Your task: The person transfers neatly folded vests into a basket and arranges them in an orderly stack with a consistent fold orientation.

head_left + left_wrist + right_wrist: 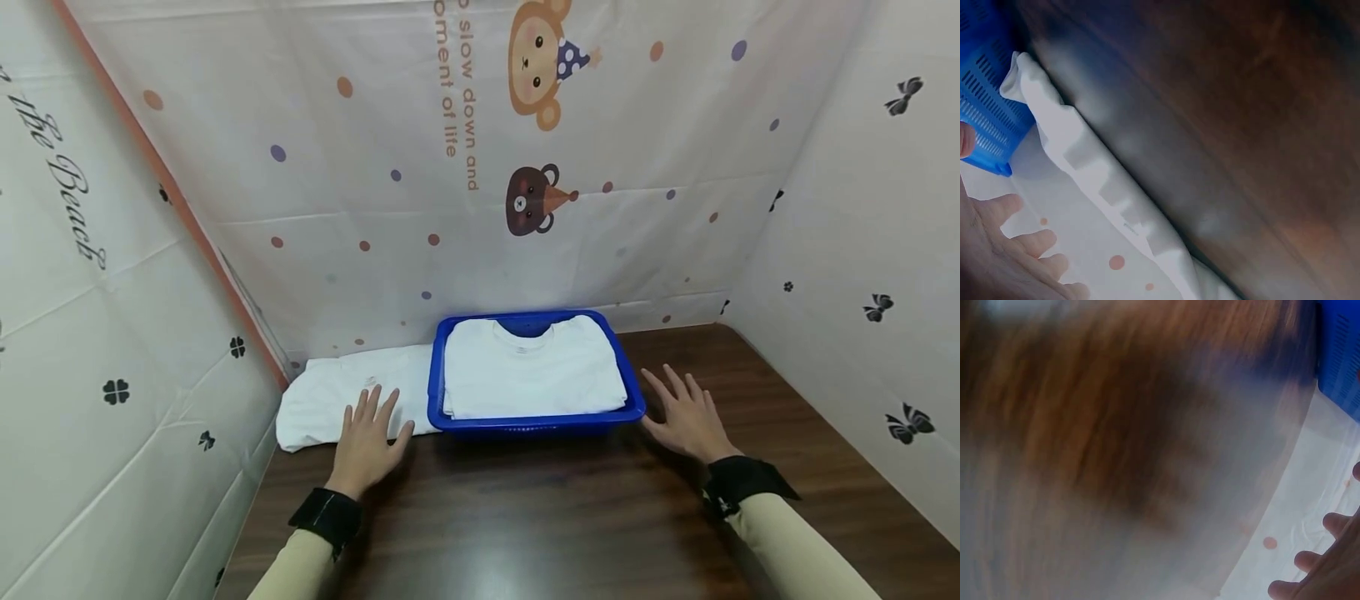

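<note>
A blue plastic basket [536, 425] stands at the back of the table, with a folded white T-shirt [532, 371] lying flat inside it, neckline toward the back. To its left lies a second folded white garment [322, 400] on the tabletop. My left hand [367, 446] hovers at that garment's front edge, fingers spread and holding nothing. Its fingers [1035, 242] also show in the left wrist view, near the perforated basket side. On the other side, my right hand [688, 421] is spread beside the basket's right rim, thumb close to it, with nothing in its grasp.
The dark brown wooden table [517, 508] runs from the front to the walls. Printed white sheets with dots and cartoon animals hang behind it [420, 192], and more sheeting closes in the left and right sides. Black bands circle both wrists.
</note>
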